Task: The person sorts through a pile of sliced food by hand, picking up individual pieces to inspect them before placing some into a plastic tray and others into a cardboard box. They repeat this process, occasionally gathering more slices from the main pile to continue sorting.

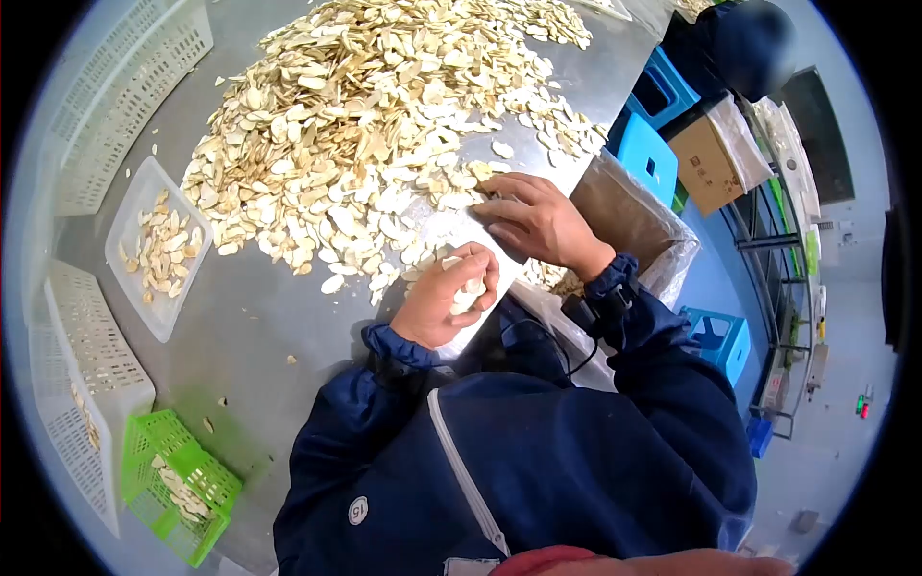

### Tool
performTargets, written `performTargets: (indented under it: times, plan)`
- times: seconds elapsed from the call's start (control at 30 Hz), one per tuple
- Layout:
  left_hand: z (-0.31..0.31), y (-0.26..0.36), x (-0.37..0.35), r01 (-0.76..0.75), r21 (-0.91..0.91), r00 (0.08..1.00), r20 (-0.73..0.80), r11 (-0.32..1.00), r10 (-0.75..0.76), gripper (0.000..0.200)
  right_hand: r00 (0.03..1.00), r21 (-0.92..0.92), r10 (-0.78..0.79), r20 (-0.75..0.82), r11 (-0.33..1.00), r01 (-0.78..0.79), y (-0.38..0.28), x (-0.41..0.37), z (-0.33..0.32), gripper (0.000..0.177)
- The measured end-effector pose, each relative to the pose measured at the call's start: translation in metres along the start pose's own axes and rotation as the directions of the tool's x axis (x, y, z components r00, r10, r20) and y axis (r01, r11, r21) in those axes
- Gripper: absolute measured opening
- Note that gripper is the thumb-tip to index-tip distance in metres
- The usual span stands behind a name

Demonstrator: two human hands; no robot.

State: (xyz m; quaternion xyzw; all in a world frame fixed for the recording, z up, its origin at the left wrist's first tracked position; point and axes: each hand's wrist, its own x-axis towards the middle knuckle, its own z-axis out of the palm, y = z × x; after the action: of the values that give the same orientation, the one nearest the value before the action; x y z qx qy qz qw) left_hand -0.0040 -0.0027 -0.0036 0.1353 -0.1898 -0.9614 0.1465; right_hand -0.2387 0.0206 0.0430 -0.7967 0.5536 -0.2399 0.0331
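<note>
A big heap of pale, dried-looking slices (355,115) spreads over the metal table, and their exact kind is hard to tell. Near the table's front edge my left hand (444,300) is closed around a few of these slices (468,295), which show between thumb and fingers. Beside it to the right, my right hand (545,226) lies with its fingers stretched out, fingertips touching slices at the near edge of the heap. Under both hands is a white surface (459,230) at the table's edge.
Left on the table (259,322) stand a clear tray (163,322) of browner slices, white baskets (115,346) and a green basket (206,470) with slices. A plastic-lined box (663,240) sits below the edge at right. Beyond are blue stools (645,158), a carton (706,163) and another person (706,43).
</note>
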Motion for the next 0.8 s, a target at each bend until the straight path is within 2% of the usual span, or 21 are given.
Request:
performTargets:
  times: [0.07,0.1,0.13,0.2,0.27,0.4,0.43,0.53,0.6,0.67,0.77,0.8]
  plan:
    - [0.0,0.0,0.0,-0.006,0.013,1.0,-0.013,1.0,0.006,0.021,0.998,-0.027,0.057,-0.025,0.998,-0.057,0.013,-0.007,0.004,0.024]
    - [0.001,-0.001,0.0,-0.009,0.019,1.0,-0.023,1.0,0.009,0.021,0.987,-0.087,0.14,-0.076,0.985,-0.146,0.019,-0.003,0.006,0.023]
    - [0.0,-0.001,0.001,-0.011,0.02,1.0,-0.016,1.0,0.011,0.021,0.985,-0.188,0.069,-0.161,0.977,-0.099,0.024,0.001,0.004,0.021]
    - [-0.002,-0.002,0.0,-0.007,0.022,1.0,-0.008,1.0,0.007,0.021,0.971,-0.036,0.13,-0.198,0.99,-0.14,0.023,0.015,0.02,0.019]
    - [0.0,-0.002,-0.001,-0.008,0.029,1.0,-0.019,1.0,0.008,0.021,0.99,0.014,0.12,-0.074,0.993,-0.119,0.002,0.032,0.021,0.019]
    - [0.001,-0.001,-0.001,0.005,0.043,1.0,-0.012,0.999,-0.004,0.021,1.0,0.052,0.011,-0.028,0.999,-0.009,-0.005,0.032,0.031,0.018]
    - [0.001,0.0,-0.001,-0.001,0.054,1.0,-0.006,0.999,0.001,0.02,0.997,0.058,0.074,-0.023,0.996,-0.072,-0.005,0.028,0.031,0.015]
    - [0.002,0.0,-0.002,0.006,0.031,1.0,-0.001,1.0,-0.006,0.019,0.992,0.045,0.121,0.026,0.992,-0.122,0.006,0.015,0.016,0.013]
    - [0.001,-0.001,-0.002,-0.002,0.038,1.0,0.005,0.999,0.002,0.019,0.994,-0.028,0.112,-0.008,0.993,-0.112,0.021,0.008,0.006,0.015]
    - [0.0,-0.002,-0.001,-0.007,0.047,1.0,0.01,0.999,0.007,0.019,0.983,-0.113,0.136,-0.126,0.982,-0.15,0.03,0.008,0.003,0.027]
    - [0.003,-0.001,-0.001,0.007,0.05,1.0,-0.007,0.999,-0.007,0.019,0.978,0.022,0.17,-0.125,0.986,-0.168,0.016,0.018,0.016,0.029]
    - [0.003,-0.001,-0.001,0.011,0.05,1.0,-0.006,0.999,-0.011,0.019,0.987,0.025,0.118,-0.107,0.993,-0.116,0.01,0.023,0.023,0.028]
